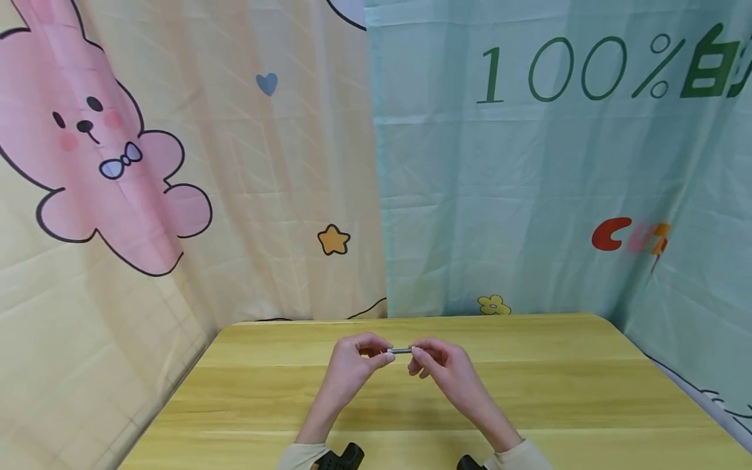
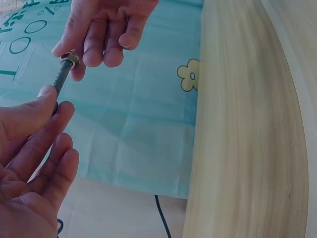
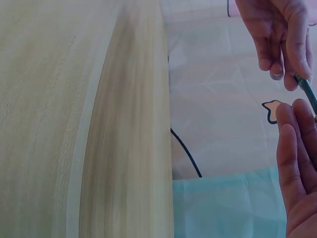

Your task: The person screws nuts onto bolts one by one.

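A threaded metal bolt (image 1: pixel 402 351) is held nearly level between both hands, above the wooden table. My left hand (image 1: pixel 350 365) pinches one end of it between thumb and fingers, and those fingertips cover that end. At the other end sits a hex nut (image 2: pixel 70 58), which my right hand (image 1: pixel 445 372) pinches with thumb and index finger. Its remaining fingers hang loosely curled in the left wrist view. Bare thread (image 2: pixel 61 78) shows between the two hands. In the right wrist view the bolt (image 3: pixel 307 91) is partly cut off by the frame's edge.
The wooden table (image 1: pixel 270 391) spreads beneath both hands. Printed curtains, a cream one (image 1: pixel 264 196) and a light blue one (image 1: pixel 470 196), hang behind and beside it. Black wrist devices (image 1: pixel 343 457) sit at both cuffs.
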`<action>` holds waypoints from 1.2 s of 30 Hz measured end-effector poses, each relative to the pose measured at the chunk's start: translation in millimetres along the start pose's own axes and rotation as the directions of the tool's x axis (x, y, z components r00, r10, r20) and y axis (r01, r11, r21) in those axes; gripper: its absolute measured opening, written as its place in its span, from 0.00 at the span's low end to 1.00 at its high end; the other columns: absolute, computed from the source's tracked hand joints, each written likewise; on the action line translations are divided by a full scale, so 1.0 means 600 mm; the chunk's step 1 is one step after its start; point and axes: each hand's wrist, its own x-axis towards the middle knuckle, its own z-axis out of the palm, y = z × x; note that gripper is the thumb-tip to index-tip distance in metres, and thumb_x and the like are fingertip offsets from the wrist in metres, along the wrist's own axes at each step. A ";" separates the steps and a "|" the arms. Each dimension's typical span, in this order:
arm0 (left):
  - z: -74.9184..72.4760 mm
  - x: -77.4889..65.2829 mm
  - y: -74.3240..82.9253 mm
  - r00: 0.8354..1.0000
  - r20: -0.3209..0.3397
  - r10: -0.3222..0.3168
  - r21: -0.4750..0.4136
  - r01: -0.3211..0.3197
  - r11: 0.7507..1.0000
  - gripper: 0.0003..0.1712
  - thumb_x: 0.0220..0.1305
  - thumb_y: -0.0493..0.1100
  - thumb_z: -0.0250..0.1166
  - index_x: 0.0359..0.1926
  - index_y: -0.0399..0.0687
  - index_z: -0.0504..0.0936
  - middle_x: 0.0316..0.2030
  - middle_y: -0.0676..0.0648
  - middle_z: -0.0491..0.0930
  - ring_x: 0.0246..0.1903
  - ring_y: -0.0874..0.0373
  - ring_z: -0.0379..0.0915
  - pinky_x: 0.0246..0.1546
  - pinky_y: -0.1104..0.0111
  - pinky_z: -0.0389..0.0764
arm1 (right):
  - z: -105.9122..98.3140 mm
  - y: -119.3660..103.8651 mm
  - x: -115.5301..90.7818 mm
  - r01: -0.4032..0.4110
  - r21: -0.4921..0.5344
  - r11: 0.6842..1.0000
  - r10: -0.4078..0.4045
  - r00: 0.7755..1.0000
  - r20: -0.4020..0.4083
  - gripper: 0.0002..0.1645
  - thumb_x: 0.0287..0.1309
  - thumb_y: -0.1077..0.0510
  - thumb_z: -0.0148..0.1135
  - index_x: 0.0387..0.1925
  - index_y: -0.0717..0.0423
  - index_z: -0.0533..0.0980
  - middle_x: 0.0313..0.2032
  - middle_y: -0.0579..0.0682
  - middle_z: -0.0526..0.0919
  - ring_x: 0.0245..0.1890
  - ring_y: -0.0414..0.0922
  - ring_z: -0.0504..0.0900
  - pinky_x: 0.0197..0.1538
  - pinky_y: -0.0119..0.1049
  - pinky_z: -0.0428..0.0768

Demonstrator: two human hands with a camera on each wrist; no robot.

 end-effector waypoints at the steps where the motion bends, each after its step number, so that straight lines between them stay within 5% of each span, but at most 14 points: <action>1: -0.001 -0.002 0.005 1.000 0.002 0.009 -0.002 -0.009 1.000 0.03 0.57 0.32 0.71 0.34 0.37 0.86 0.29 0.46 0.82 0.32 0.52 0.75 0.35 0.67 0.75 | 0.000 0.000 0.000 -0.004 -0.002 1.000 0.004 1.000 -0.007 0.18 0.69 0.51 0.59 0.45 0.63 0.80 0.29 0.53 0.85 0.32 0.47 0.85 0.37 0.39 0.83; 7: -0.001 -0.004 0.013 1.000 -0.001 0.004 -0.003 -0.004 1.000 0.03 0.57 0.31 0.71 0.34 0.37 0.86 0.30 0.46 0.83 0.32 0.53 0.76 0.35 0.67 0.75 | 0.003 0.003 0.002 -0.054 0.006 0.998 0.055 0.998 -0.018 0.20 0.70 0.47 0.57 0.42 0.62 0.81 0.28 0.52 0.85 0.31 0.48 0.85 0.37 0.40 0.83; 15: 0.010 0.009 -0.046 1.000 -0.016 -0.024 -0.018 0.023 1.000 0.03 0.57 0.34 0.72 0.34 0.43 0.87 0.30 0.51 0.83 0.33 0.56 0.75 0.32 0.69 0.76 | 0.004 0.000 -0.003 -0.070 0.011 0.997 0.070 0.996 -0.047 0.19 0.68 0.48 0.60 0.54 0.53 0.78 0.43 0.52 0.84 0.40 0.49 0.83 0.42 0.41 0.82; 23: 0.006 0.015 -0.062 0.999 -0.029 -0.043 -0.048 0.042 0.998 0.04 0.57 0.39 0.74 0.35 0.47 0.88 0.31 0.52 0.83 0.34 0.56 0.76 0.31 0.68 0.76 | 0.002 -0.002 -0.001 -0.016 0.012 1.000 0.016 1.000 -0.015 0.15 0.64 0.54 0.65 0.50 0.53 0.78 0.43 0.52 0.83 0.44 0.49 0.82 0.44 0.38 0.81; 29: 0.008 0.015 -0.057 0.999 -0.021 -0.038 -0.013 0.038 0.999 0.04 0.58 0.35 0.72 0.35 0.43 0.87 0.30 0.50 0.83 0.33 0.54 0.76 0.32 0.69 0.77 | 0.000 0.000 -0.001 -0.008 0.015 1.000 0.008 1.000 0.000 0.13 0.65 0.57 0.64 0.49 0.54 0.78 0.40 0.54 0.83 0.41 0.52 0.82 0.42 0.38 0.82; 36: 0.004 0.001 -0.012 1.000 -0.025 -0.017 -0.014 0.017 1.000 0.03 0.57 0.33 0.71 0.34 0.39 0.87 0.30 0.48 0.83 0.33 0.54 0.76 0.33 0.69 0.76 | -0.004 0.008 0.000 0.014 0.004 1.000 -0.014 1.000 0.013 0.13 0.66 0.57 0.62 0.50 0.56 0.78 0.37 0.55 0.85 0.36 0.47 0.83 0.41 0.38 0.81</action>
